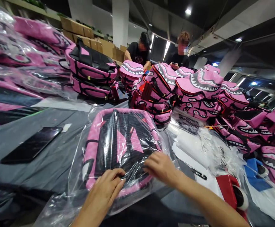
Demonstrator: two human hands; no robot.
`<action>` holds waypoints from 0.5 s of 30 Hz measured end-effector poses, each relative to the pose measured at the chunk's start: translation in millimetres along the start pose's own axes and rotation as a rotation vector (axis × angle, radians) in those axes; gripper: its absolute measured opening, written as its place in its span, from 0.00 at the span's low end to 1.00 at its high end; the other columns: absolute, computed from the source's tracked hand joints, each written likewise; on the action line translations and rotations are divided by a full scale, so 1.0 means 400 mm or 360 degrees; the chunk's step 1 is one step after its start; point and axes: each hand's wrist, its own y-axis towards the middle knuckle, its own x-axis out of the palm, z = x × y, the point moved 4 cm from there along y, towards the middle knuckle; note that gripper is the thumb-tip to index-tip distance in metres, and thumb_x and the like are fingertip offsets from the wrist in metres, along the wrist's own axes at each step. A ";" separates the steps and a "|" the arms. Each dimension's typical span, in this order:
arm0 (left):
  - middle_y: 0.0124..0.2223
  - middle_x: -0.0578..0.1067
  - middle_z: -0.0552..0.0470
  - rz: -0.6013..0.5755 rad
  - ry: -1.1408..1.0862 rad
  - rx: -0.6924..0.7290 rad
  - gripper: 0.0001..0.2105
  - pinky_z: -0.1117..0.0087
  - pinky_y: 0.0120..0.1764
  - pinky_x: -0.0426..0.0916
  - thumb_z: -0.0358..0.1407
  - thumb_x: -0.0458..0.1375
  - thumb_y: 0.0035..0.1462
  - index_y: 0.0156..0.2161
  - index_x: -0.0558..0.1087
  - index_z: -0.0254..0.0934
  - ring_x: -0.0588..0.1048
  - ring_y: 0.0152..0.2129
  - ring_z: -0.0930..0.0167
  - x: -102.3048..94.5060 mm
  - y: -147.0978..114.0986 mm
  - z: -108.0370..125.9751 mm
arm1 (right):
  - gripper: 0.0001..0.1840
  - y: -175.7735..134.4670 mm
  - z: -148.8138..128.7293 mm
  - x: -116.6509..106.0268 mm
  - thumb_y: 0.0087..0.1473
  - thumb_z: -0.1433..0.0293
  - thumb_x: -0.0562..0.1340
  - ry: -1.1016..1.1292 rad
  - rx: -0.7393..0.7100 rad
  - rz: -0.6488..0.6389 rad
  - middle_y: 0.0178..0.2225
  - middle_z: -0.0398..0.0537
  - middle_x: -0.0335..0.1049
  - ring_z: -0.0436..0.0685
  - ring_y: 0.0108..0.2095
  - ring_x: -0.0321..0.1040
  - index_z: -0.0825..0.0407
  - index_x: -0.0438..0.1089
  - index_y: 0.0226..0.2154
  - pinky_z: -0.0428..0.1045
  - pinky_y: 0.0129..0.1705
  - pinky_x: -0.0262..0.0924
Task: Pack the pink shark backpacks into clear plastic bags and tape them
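Observation:
A pink and black backpack (125, 138) lies flat on the grey-covered table inside a clear plastic bag (77, 160). Two pink angular patches show on its black ribbed panel. At the backpack's near edge, my left hand (107, 184) has its fingers curled on the plastic. My right hand (162, 167) is on the lower right part of the backpack, its bent fingers also gripping the film. Creases run through the plastic between the two hands. The bag's loose end spreads toward me on the left; the undersides of my fingertips are hidden.
A black phone (32, 145) lies left. Stacked pink backpacks (92, 72) and shark-mouth bags (198, 85) stand behind. Plastic-wrapped bags (14, 56) fill the far left. Right are white sheets (189, 145), a red tape dispenser (230, 192) and a blue one (256, 173). Two people stand beyond.

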 end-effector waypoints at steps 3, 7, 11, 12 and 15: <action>0.46 0.78 0.53 0.0007 0.0039 0.0063 0.19 0.62 0.46 0.70 0.49 0.48 0.69 0.35 0.77 0.45 0.76 0.43 0.66 0.006 0.000 0.004 | 0.26 -0.102 -0.083 0.021 0.69 0.55 0.55 -0.0130 -0.0259 0.0067 0.61 0.54 0.68 0.59 0.63 0.59 0.51 0.63 0.62 0.55 0.64 0.53; 0.50 0.78 0.55 0.0005 0.0132 0.0321 0.15 0.61 0.52 0.66 0.49 0.52 0.67 0.35 0.74 0.46 0.74 0.49 0.65 -0.047 -0.025 0.023 | 0.34 -0.148 -0.105 0.070 0.65 0.47 0.56 -0.0318 -0.0265 0.0104 0.69 0.51 0.56 0.59 0.70 0.47 0.39 0.55 0.68 0.56 0.69 0.46; 0.53 0.78 0.55 0.0116 0.0323 0.0344 0.16 0.50 0.65 0.50 0.53 0.51 0.67 0.38 0.74 0.47 0.70 0.56 0.60 -0.145 -0.086 -0.009 | 0.34 -0.133 -0.085 0.100 0.65 0.48 0.58 -0.0261 -0.0233 0.0129 0.70 0.53 0.55 0.60 0.70 0.48 0.37 0.54 0.69 0.57 0.69 0.48; 0.53 0.79 0.55 0.0121 0.0318 0.0241 0.17 0.49 0.65 0.50 0.53 0.49 0.67 0.38 0.75 0.48 0.71 0.55 0.60 -0.164 -0.098 -0.031 | 0.34 -0.127 -0.083 0.103 0.65 0.49 0.58 -0.0217 -0.0218 0.0122 0.69 0.53 0.55 0.60 0.70 0.49 0.38 0.55 0.68 0.58 0.69 0.48; 0.50 0.78 0.54 0.0067 0.0212 -0.0072 0.20 0.54 0.58 0.63 0.56 0.49 0.66 0.35 0.77 0.49 0.74 0.50 0.62 -0.191 -0.115 -0.099 | 0.33 -0.121 -0.091 0.093 0.65 0.50 0.59 0.0061 -0.0135 0.0124 0.68 0.55 0.57 0.63 0.69 0.53 0.41 0.58 0.67 0.61 0.68 0.50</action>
